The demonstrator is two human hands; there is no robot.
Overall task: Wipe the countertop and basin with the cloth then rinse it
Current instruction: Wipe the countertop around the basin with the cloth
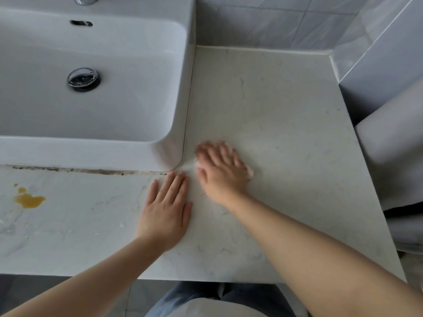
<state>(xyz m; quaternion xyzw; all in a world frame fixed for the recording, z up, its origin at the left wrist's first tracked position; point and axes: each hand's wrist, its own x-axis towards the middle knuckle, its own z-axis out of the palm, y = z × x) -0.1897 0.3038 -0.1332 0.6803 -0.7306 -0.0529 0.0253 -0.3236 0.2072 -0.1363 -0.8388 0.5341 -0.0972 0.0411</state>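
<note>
The pale, marble-veined stone counter [286,133] carries both hands. The right hand [219,170] lies flat just off the front right corner of the white rectangular ceramic basin [91,152]. It covers a thin white cloth [250,172], of which only small scraps peek out at the hand's edges. The hand is blurred, so I judge it to be mid-wipe. Its fingers [223,148] look loosely spread and pressing down, though the blur hides how firmly they hold the fabric. The left hand [166,213] rests palm-down beside it, fingers [174,186] straight and close together, bracing on the stone.

The main risk is the cloth itself. It is held by pressure alone, so it could bunch up or slip out from under the palm, leaving bare skin to rub the surface. The two hands are also very near each other, so a stroke towards the left could run into the bracing hand.

An orange-yellow spill [29,200] sits well apart on the left part of the counter. If it is wiped broadly it will probably smear across the pale stone rather than lift, and it would then soil the cloth before the basin is done. The dark, speckled grime line [91,170] along the seam in front of the basin looks stubborn, and a flat pass may skip over it. The basin bowl shows no sign of the cloth.
</note>
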